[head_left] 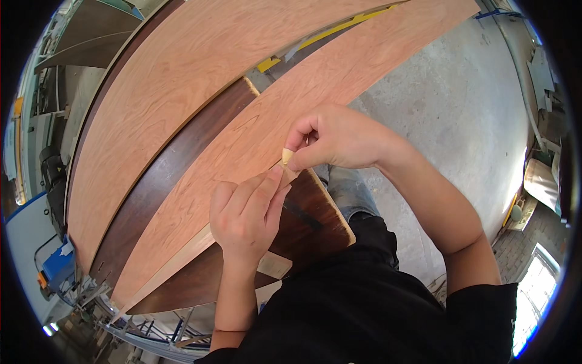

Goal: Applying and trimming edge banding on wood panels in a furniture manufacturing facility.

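Observation:
A long pale strip [173,264], tape or thin veneer, runs along the near edge of a reddish wood-grain panel [242,130]. My left hand [245,215] closes over that edge, its fingers and thumb pinching the strip near its far end. Just beyond those fingertips, my right hand [342,136] pinches a small cream-coloured piece [287,156] between thumb and index finger. Whether this piece joins the strip is hidden by the fingers. Beneath the panel lies a dark brown board [324,212] with a rough, light edge.
Another large wood-grain panel [151,79] lies to the left, with dark board showing in the gap. Yellow strips [339,29] show at the back. A small pale block [274,265] is by my left forearm. Grey floor [436,115] stretches to the right.

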Demonstrator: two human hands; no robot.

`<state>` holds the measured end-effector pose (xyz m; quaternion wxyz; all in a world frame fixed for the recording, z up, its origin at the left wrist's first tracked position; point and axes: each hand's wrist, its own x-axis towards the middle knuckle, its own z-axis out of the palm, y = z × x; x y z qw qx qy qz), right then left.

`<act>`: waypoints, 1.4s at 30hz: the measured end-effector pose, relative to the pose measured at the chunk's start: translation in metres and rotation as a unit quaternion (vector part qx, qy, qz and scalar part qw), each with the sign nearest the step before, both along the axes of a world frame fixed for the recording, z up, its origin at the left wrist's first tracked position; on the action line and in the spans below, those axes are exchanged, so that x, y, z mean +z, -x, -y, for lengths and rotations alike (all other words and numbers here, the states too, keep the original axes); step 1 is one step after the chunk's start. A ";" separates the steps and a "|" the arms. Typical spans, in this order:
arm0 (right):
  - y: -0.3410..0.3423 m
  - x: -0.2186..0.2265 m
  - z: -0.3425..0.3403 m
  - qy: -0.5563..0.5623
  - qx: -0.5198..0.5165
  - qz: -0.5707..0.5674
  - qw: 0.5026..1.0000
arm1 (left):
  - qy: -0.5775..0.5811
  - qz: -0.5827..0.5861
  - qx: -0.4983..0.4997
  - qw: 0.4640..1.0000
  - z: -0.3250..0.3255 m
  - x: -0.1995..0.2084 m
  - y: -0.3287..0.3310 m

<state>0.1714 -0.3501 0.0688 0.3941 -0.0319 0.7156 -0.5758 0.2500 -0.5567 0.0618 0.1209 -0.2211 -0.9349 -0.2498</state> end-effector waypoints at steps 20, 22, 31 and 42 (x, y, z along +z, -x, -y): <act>-0.009 -0.013 0.008 -0.033 -0.002 -0.148 0.988 | -0.004 0.016 -0.006 1.000 -0.001 -0.002 0.001; -0.006 -0.014 0.003 -0.001 -0.012 -0.083 0.996 | -0.004 0.018 -0.006 1.000 -0.001 -0.003 0.001; -0.006 -0.010 -0.005 0.051 -0.017 -0.004 0.999 | 0.001 0.016 -0.008 1.000 -0.001 -0.001 0.001; -0.004 -0.006 -0.001 0.027 -0.002 0.003 1.000 | 0.000 0.014 -0.008 1.000 0.000 -0.002 0.000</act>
